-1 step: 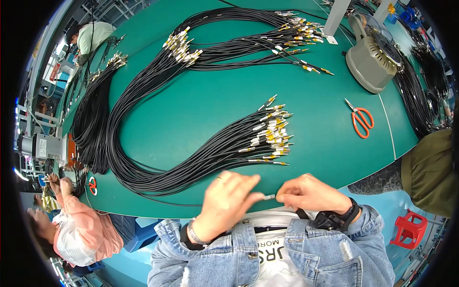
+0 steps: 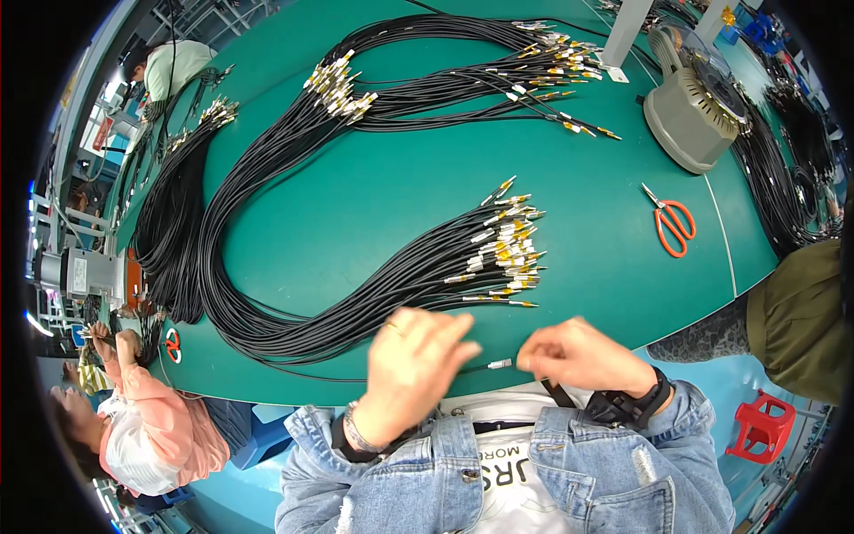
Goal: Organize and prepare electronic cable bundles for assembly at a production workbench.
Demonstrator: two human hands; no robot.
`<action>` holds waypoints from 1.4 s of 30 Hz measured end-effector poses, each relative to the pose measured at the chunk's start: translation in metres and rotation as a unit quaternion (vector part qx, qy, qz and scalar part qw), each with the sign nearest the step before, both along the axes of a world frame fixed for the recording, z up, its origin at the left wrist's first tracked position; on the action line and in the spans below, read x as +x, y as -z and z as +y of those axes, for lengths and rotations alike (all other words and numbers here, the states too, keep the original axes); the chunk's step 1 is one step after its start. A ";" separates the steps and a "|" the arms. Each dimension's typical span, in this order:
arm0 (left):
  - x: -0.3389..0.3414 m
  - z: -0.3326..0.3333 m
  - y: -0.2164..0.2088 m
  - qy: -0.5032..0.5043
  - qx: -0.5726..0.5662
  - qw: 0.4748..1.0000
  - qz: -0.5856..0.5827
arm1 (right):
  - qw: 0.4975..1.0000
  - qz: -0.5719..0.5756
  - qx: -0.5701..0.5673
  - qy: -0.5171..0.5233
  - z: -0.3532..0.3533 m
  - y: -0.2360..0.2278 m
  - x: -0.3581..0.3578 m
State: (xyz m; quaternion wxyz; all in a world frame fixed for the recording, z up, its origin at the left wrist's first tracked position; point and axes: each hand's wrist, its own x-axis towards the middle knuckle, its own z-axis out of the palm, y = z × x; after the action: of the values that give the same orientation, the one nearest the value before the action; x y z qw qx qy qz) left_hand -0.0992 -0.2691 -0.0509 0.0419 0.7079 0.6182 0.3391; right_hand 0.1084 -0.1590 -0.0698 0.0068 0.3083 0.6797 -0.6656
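The fingers of the left hand (image 2: 414, 360) are spread, slightly bent and blurred; whether anything is gripped by them cannot be made out. Those of the right hand (image 2: 569, 354) are curled with the thumb drawn close — whether anything is pinched there is likewise unclear. Between the hands, near the table's front edge, a pale plug (image 2: 500, 364) is seen on the end of a thin black cable (image 2: 342, 382), which is partly hidden by the left hand. The right fingertips are seen just beside the plug.

Beyond the hands, a thick bundle of black cables (image 2: 382, 285) is laid in a curve on the green table (image 2: 596, 231), its ends tagged in white and yellow. To the right, orange-handled scissors (image 2: 659, 204) are set down near a grey machine (image 2: 680, 125). At the left, another cable bundle (image 2: 173, 236) is heaped — a co-worker in a pink sleeve (image 2: 156, 405) is seated near it.
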 end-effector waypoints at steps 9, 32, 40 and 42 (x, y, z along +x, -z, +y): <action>-0.021 0.027 -0.007 -0.085 -0.018 0.992 0.092 | 0.938 0.152 0.252 0.182 0.006 -0.008 -0.056; -0.010 0.006 0.022 -0.001 -0.002 1.000 -0.012 | 0.977 0.103 -0.144 0.122 -0.003 0.005 -0.052; -0.007 0.005 0.036 0.004 0.001 0.999 -0.034 | 0.985 0.078 -0.124 0.093 0.000 0.016 -0.052; -0.008 0.005 0.040 0.019 0.003 0.999 -0.037 | 0.986 0.074 -0.120 0.092 0.000 0.018 -0.053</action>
State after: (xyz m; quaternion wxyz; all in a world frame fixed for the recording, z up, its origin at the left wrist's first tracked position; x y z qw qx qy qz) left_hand -0.1073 -0.2638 -0.0908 0.0690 0.7063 0.6017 0.3664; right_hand 0.0552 -0.1588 -0.0878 -0.0683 0.3163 0.5618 -0.7614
